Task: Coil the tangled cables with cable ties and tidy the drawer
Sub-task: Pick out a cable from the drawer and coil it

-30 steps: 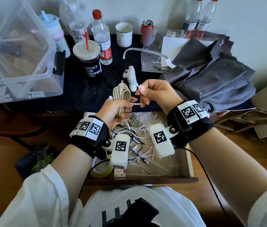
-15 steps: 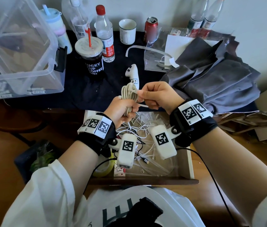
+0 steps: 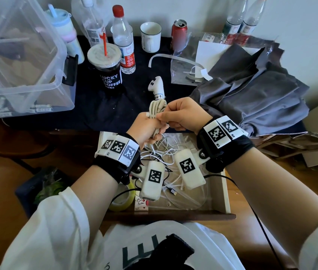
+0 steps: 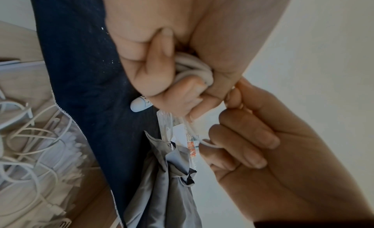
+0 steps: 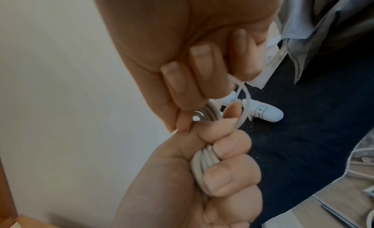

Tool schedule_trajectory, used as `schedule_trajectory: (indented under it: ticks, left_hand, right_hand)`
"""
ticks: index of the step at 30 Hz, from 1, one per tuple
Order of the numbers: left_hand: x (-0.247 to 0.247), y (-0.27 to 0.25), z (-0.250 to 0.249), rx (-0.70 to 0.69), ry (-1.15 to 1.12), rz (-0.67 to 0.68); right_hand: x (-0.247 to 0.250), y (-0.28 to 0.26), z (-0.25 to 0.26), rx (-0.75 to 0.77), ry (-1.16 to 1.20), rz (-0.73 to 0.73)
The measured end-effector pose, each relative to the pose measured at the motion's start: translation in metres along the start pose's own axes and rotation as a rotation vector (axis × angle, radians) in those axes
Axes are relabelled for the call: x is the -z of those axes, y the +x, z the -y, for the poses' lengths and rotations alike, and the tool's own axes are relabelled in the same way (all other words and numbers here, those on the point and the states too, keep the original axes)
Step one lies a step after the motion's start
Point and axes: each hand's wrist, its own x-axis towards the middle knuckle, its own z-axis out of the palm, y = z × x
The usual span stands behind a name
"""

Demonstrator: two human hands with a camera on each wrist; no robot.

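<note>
My left hand grips a coiled grey-white cable upright above the open drawer; the coil shows between its curled fingers, and again as a cable bundle in the left wrist view. My right hand is pressed against the left and pinches a thin white cable tie, which loops round the top of the coil. The tie curves from the left fingers to the right hand. Loose white cables lie tangled in the drawer under both wrists.
On the dark cloth behind stand a coffee cup, water bottles, a mug, a can, a white controller and a bag of ties. A clear bin sits left, grey fabric right, tape roll in the drawer.
My right hand has closed in from the right until it touches the left hand at the coil. The coil has shifted slightly right and up in view with both hands.
</note>
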Motion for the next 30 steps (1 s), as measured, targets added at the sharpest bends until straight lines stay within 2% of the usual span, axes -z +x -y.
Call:
schedule_trajectory:
  ticks: [14,30]
  left_hand:
    - [-0.007,-0.001,-0.002,0.014,-0.008,0.027]
    - [-0.009,0.004,-0.008,0.027,0.095,0.053]
  right_hand:
    - [0.007,-0.001,0.001,-0.026,-0.019,0.031]
    - [0.012,-0.004,0.006,-0.017,-0.025,0.009]
